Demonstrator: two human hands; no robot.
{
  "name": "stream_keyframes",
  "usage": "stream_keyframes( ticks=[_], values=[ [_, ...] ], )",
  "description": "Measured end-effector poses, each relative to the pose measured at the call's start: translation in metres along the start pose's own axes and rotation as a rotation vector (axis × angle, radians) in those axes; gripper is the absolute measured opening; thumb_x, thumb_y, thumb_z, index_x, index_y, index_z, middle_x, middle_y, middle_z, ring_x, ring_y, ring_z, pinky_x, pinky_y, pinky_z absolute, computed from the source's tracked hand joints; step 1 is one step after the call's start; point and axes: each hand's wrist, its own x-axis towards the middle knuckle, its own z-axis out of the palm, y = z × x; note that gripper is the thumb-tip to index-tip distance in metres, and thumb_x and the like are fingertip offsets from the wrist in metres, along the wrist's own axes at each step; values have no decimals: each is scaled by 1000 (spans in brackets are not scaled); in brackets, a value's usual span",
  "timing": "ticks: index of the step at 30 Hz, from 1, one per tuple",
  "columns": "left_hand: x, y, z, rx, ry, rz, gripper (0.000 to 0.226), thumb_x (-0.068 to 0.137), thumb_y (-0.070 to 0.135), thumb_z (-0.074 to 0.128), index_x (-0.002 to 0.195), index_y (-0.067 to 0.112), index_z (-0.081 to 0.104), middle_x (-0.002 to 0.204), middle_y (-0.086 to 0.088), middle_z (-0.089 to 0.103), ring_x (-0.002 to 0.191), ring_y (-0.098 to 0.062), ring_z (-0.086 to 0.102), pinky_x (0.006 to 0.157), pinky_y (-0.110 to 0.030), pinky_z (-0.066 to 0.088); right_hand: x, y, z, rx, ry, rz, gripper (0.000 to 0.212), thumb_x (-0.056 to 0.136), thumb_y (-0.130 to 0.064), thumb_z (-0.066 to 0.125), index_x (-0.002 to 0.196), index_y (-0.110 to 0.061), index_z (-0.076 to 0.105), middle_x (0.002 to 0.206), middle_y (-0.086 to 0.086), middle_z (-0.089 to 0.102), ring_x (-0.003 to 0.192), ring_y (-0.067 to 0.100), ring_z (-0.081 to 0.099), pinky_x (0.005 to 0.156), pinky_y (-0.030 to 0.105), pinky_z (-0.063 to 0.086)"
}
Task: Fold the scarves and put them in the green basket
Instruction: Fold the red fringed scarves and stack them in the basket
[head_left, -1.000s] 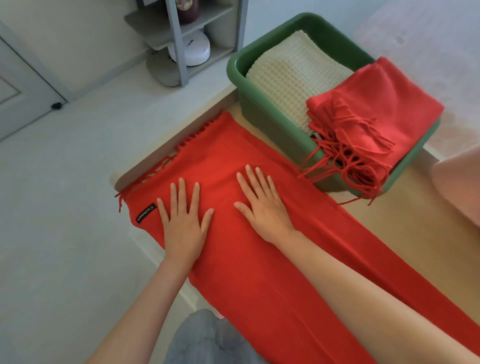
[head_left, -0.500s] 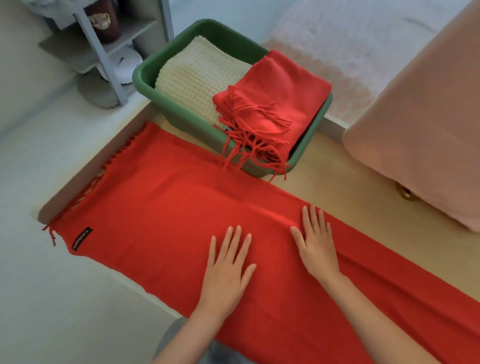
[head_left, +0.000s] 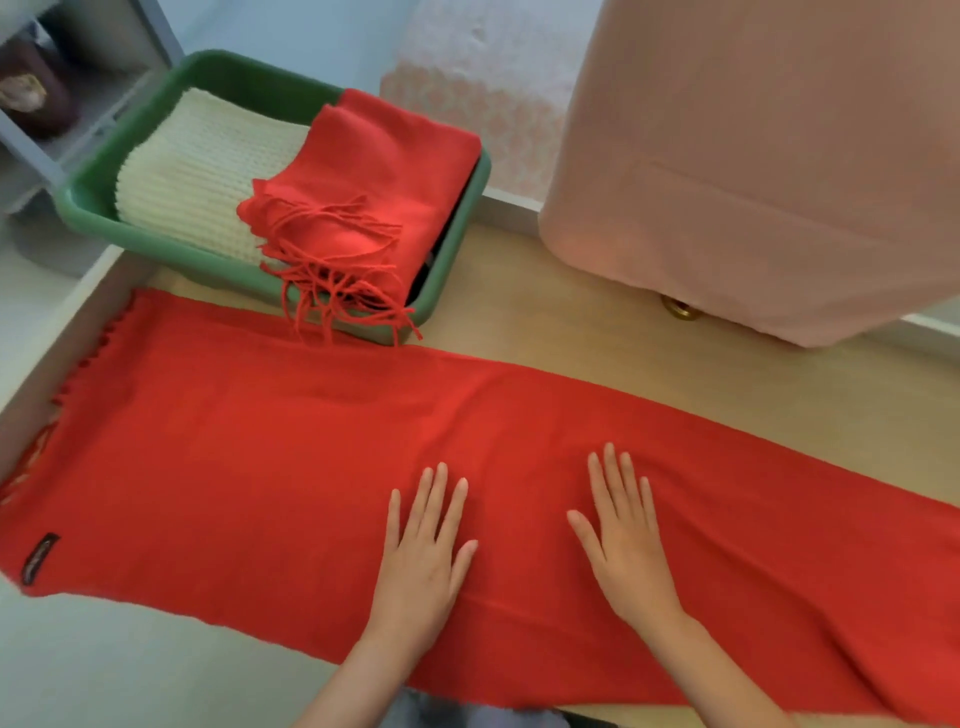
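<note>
With both hands (head_left: 426, 566) (head_left: 626, 545) pressed flat and nothing gripped, the red scarf (head_left: 249, 467) could be dragged off the desk (head_left: 571, 322) edge by its overhang.

Pale wooden tabletop (head_left: 571, 312), pink draped cloth (head_left: 753, 156) over its far edge, grey shelf unit (head_left: 98, 124) at left holding a dark jar (head_left: 36, 98)

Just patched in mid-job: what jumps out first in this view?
A long red scarf lies flat across the table, the left hand and right hand resting flat on it. Behind it, a green basket holds a folded cream scarf and a folded red scarf whose fringe spills over the rim.
</note>
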Motion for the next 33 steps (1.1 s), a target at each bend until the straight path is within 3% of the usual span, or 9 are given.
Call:
stream_keyframes(
  ticks=[7, 13, 16, 19, 22, 26, 30, 33],
  values=[
    [-5, 52, 29, 51, -141, 157, 65, 94, 51, 33, 151, 21, 26, 160, -7, 15, 147, -23, 16, 112, -51, 17, -96, 60, 32, -64, -108, 200, 68, 99, -57, 13, 153, -15, 11, 161, 5, 7, 147, 22, 8, 116, 38, 8],
    [-9, 45, 30, 94, -144, 217, 63, 98, 55, 15, 149, 20, 30, 159, -8, 17, 146, -24, 17, 114, -52, 17, -119, 50, 41, 21, -75, 223, 67, 100, -56, 16, 153, -16, 13, 160, 7, 10, 147, 21, 6, 116, 38, 6],
    [-6, 49, 27, 65, -114, 212, 64, 99, 54, 12, 148, 18, 32, 158, -10, 21, 146, -24, 18, 115, -51, 15, -125, 56, 33, 186, 69, 319, 66, 98, -59, 16, 153, -23, 8, 161, -5, -1, 147, 12, -1, 117, 29, -1],
    [-4, 70, 25, -39, -52, 335, 58, 96, 49, 30, 143, 18, 41, 152, -7, 34, 143, -22, 25, 115, -46, 15, -143, 80, 18, 358, 253, 468, 64, 95, -61, 24, 149, -28, 25, 157, -17, 7, 143, 5, 10, 114, 16, -2],
    [-11, 104, 25, -141, -80, 582, 46, 87, 49, 48, 125, 24, 55, 130, 4, 54, 128, -14, 43, 115, -35, 17, -173, 109, 13, 389, 193, 370, 61, 89, -64, 41, 140, -32, 41, 151, -22, 23, 136, 1, 22, 112, 12, 6],
    [-33, 141, 39, -131, -253, 770, 49, 73, 56, 60, 113, 31, 54, 116, 12, 54, 109, -7, 49, 103, -25, 28, -201, 135, 21, 283, 93, 207, 52, 82, -61, 53, 125, -31, 50, 141, -13, 38, 126, 5, 34, 108, 24, 27],
    [-38, 157, 50, -144, -279, 652, 49, 62, 47, 76, 103, 31, 55, 108, 13, 53, 98, -7, 45, 86, -24, 32, -195, 146, 21, 307, 259, 247, 18, 85, -34, 52, 95, -24, 63, 116, -10, 52, 109, 8, 44, 93, 28, 38],
    [-31, 165, 49, -174, -232, 571, 19, 74, 40, 60, 91, 32, 58, 97, 17, 53, 84, -7, 50, 75, -22, 32, -177, 148, 11, 329, 329, 215, 18, 90, -28, 49, 87, -19, 65, 91, -11, 58, 89, 7, 48, 82, 20, 35]
  ],
)
